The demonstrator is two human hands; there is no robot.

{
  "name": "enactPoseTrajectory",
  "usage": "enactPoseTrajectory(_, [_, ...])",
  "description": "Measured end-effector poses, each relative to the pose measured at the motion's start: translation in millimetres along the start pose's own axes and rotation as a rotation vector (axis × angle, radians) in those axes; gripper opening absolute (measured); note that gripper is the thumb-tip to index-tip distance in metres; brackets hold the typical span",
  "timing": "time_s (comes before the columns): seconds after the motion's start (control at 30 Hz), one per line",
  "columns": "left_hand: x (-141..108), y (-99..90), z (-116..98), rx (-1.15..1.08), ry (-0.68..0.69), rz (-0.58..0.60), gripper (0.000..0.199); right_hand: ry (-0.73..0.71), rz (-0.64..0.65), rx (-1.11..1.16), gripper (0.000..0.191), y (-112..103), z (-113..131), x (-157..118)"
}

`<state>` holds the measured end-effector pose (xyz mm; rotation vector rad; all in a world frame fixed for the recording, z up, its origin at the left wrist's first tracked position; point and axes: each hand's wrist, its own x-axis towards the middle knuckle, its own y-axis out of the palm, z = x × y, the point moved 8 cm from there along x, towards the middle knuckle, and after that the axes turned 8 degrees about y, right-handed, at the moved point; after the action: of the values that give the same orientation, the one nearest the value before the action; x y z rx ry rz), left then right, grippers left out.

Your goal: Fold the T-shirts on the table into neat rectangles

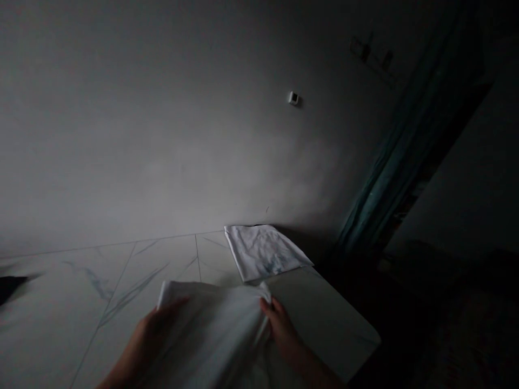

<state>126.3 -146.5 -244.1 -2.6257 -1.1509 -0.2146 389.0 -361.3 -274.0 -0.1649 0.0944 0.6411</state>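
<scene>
A white cloth spans the space between my two hands above the marble-patterned table. My left hand is at its left edge, fingers lying across the fabric and gripping it. At the upper right corner my right hand pinches the cloth, which bunches at the fingertips. Farther back, against the wall, a second white cloth lies flat and folded, with bluish marks on its lower part. The lower part of the held cloth runs out of the picture.
The marbled table ends in a rounded corner at the right. A dark object lies at the far left. Behind are a grey wall with a small white device and a teal curtain. The right side is very dark.
</scene>
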Motion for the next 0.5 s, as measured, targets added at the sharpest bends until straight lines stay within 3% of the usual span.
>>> enactPoseTrajectory(0.1, [8, 64.9, -27, 0.009, 0.129, 0.087, 0.044, 0.002, -0.119, 0.079, 0.064, -76, 12, -3])
enactPoseTrajectory(0.17, [20, 97.1, -47, 0.024, 0.181, 0.106, 0.047, -0.041, -0.218, 0.074, 0.064, -123, 33, 2])
enactPoseTrajectory(0.3, [58, 131.3, -99, -0.071, 0.264, 0.076, 0.045, -0.157, -0.331, 0.102, 0.064, -191, 88, 34])
enactPoseTrajectory(0.4, [105, 140.5, -130, -0.118, 0.360, 0.048, 0.045, -0.244, -0.324, 0.130, 0.062, -214, 133, 85])
enactPoseTrajectory(0.5, [175, 146.6, -131, -0.157, 0.438, 0.013, 0.048, -0.319, -0.273, 0.134, 0.058, -206, 170, 157])
